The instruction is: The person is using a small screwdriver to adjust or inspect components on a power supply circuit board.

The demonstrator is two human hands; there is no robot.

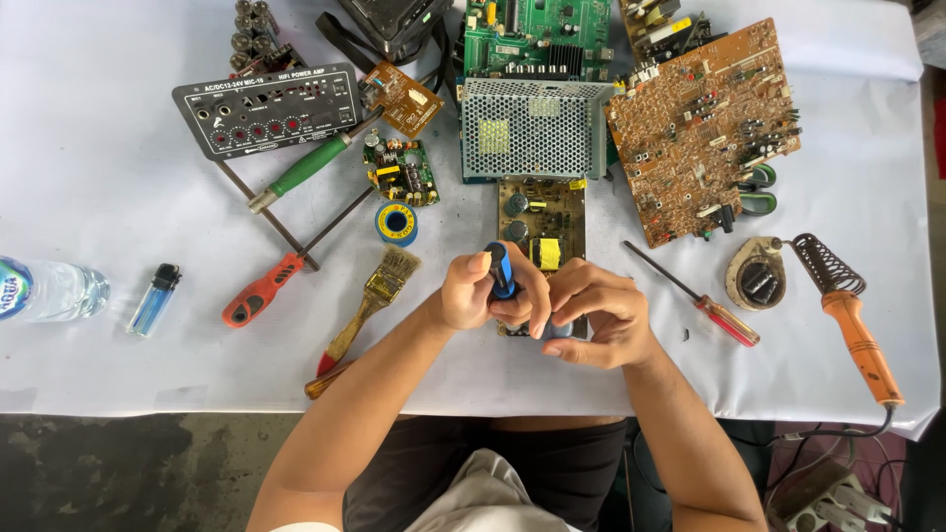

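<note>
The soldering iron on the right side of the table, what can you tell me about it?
The soldering iron has an orange handle, seemingly wood or plastic, lying diagonally on the white cloth. Its hot end sits inside a dark coiled wire holder fixed to a round stand. A dark cord leaves the handle's lower end over the table edge. Neither hand touches it.

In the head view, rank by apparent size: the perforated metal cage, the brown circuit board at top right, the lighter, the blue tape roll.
1. Brown circuit board
2. Perforated metal cage
3. Lighter and blue tape roll: too alike to rank.
</note>
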